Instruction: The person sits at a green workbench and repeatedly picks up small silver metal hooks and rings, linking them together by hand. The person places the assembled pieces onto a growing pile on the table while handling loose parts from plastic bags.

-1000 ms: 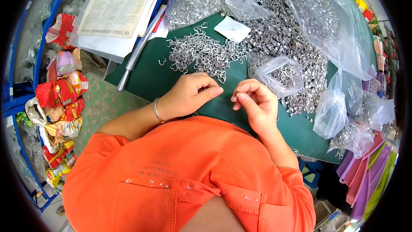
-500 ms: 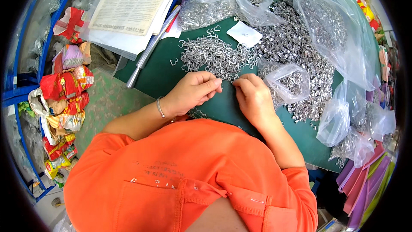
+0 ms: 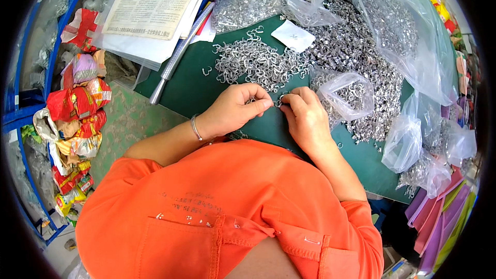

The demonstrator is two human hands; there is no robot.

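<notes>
My left hand (image 3: 238, 107), with a metal bangle (image 3: 195, 127) at the wrist, has its thumb and forefinger curled together at the tips. What they hold, if anything, is too small to make out. Close by on the right, my right hand (image 3: 308, 114) pinches a small silvery metal hook (image 3: 279, 101) between thumb and fingers. The hook sits in the narrow gap between the two hands. Just beyond the fingers lies a loose pile of curved metal hooks (image 3: 253, 62). A larger heap of small shiny metal pieces (image 3: 356, 46) spreads to the right.
Clear plastic bags of metal parts (image 3: 346, 95) stand around the heaps on the green table (image 3: 175, 90). A white paper slip (image 3: 293, 36) lies between the piles. At the left are a newspaper sheet (image 3: 155, 8), a metal rod-like tool (image 3: 181, 54) and a blue rack (image 3: 44, 77).
My left thumb and forefinger have shifted slightly right and bowed apart behind their tips. The hook at my right fingertips shows more plainly. The view has moved slightly.
</notes>
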